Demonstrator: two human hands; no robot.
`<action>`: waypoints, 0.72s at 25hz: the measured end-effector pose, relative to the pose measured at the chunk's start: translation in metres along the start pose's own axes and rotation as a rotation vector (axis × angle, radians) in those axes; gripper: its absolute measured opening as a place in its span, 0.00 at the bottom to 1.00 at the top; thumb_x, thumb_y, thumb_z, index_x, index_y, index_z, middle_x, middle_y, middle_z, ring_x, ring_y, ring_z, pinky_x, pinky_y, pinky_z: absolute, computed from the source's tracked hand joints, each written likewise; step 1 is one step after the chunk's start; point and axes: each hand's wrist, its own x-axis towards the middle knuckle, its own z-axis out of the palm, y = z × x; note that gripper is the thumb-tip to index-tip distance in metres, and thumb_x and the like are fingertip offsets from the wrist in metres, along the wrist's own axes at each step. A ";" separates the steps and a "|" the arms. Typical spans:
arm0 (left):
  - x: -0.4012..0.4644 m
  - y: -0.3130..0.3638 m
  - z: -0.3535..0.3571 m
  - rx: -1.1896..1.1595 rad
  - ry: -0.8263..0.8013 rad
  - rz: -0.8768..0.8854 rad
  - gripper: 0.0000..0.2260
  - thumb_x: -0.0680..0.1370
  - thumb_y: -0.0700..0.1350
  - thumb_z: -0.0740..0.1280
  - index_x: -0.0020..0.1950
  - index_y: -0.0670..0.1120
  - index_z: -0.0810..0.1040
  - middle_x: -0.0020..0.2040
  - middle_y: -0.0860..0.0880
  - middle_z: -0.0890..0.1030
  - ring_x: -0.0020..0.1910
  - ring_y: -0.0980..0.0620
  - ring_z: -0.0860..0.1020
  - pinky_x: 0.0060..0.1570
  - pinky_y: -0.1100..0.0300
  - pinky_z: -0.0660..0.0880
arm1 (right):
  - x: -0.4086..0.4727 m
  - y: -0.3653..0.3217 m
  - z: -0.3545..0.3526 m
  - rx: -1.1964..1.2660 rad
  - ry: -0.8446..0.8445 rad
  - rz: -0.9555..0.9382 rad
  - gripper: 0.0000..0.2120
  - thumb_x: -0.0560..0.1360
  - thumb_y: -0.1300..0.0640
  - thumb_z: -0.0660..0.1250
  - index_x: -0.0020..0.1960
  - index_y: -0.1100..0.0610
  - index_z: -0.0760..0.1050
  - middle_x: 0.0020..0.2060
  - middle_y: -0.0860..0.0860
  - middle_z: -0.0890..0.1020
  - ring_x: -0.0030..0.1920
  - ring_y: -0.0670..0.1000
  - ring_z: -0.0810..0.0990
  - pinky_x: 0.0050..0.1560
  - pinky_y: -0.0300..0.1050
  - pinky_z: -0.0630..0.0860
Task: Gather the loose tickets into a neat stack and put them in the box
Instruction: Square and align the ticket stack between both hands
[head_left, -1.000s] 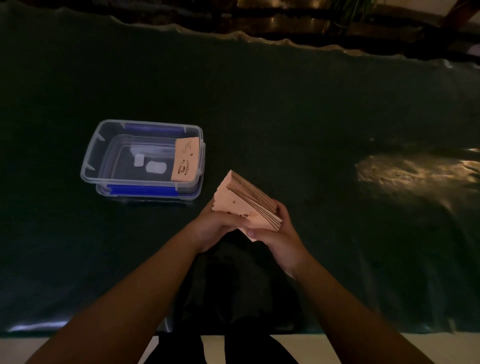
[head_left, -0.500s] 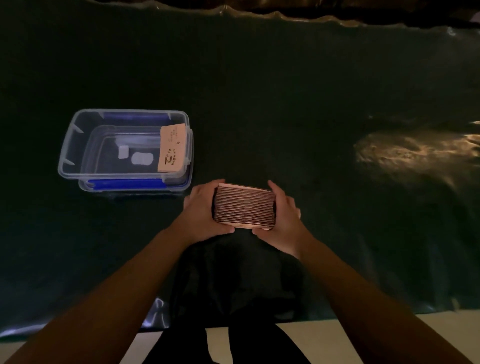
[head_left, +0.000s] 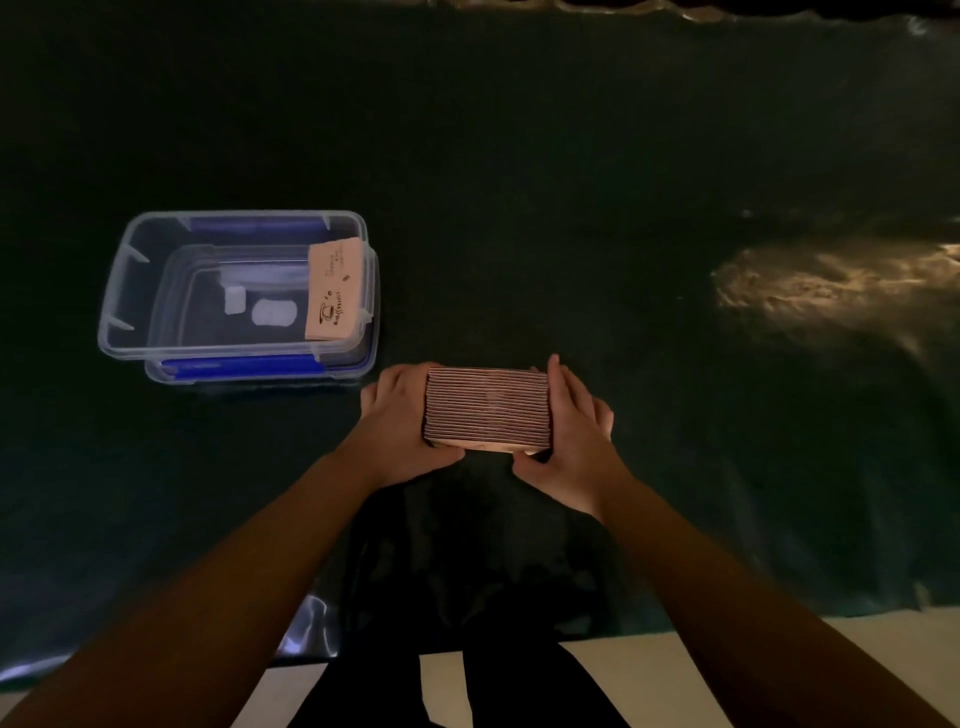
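Observation:
A thick stack of pinkish tickets (head_left: 487, 408) stands on edge on the dark table, its layered edges facing up. My left hand (head_left: 397, 415) presses its left end and my right hand (head_left: 574, 431) presses its right end, thumbs at the near side. The clear plastic box (head_left: 117, 291) with blue clips sits to the left and a little farther away. One ticket (head_left: 335, 291) with a printed cup logo leans inside the box against its right wall.
A dark green cloth (head_left: 519, 182) covers the table, with a bright glare patch (head_left: 831, 286) at the right. The cloth's near edge hangs by my dark-clothed legs (head_left: 467, 649), above a pale floor. Two small white labels show on the box bottom.
The stack went from fanned and tilted in both hands to squared up on edge on the table between them. The camera view shifted downward.

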 end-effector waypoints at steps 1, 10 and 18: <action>0.002 -0.001 0.000 0.007 0.006 0.004 0.45 0.69 0.55 0.81 0.79 0.52 0.60 0.78 0.49 0.63 0.80 0.47 0.56 0.79 0.43 0.52 | 0.001 0.003 0.001 -0.077 0.010 -0.022 0.55 0.72 0.41 0.73 0.86 0.51 0.43 0.86 0.51 0.51 0.83 0.52 0.41 0.82 0.61 0.43; 0.005 -0.003 -0.003 0.024 0.024 0.024 0.43 0.67 0.56 0.81 0.76 0.52 0.63 0.74 0.49 0.66 0.76 0.48 0.61 0.78 0.44 0.55 | 0.009 0.003 0.000 -0.131 0.077 -0.058 0.44 0.69 0.36 0.74 0.77 0.55 0.65 0.72 0.52 0.71 0.77 0.54 0.61 0.78 0.56 0.54; 0.007 -0.003 -0.007 -0.034 0.033 0.023 0.42 0.65 0.55 0.83 0.73 0.52 0.66 0.70 0.50 0.69 0.72 0.49 0.65 0.75 0.42 0.64 | 0.019 -0.007 -0.013 -0.074 0.025 -0.032 0.43 0.66 0.41 0.79 0.75 0.52 0.66 0.69 0.49 0.75 0.71 0.52 0.68 0.75 0.56 0.60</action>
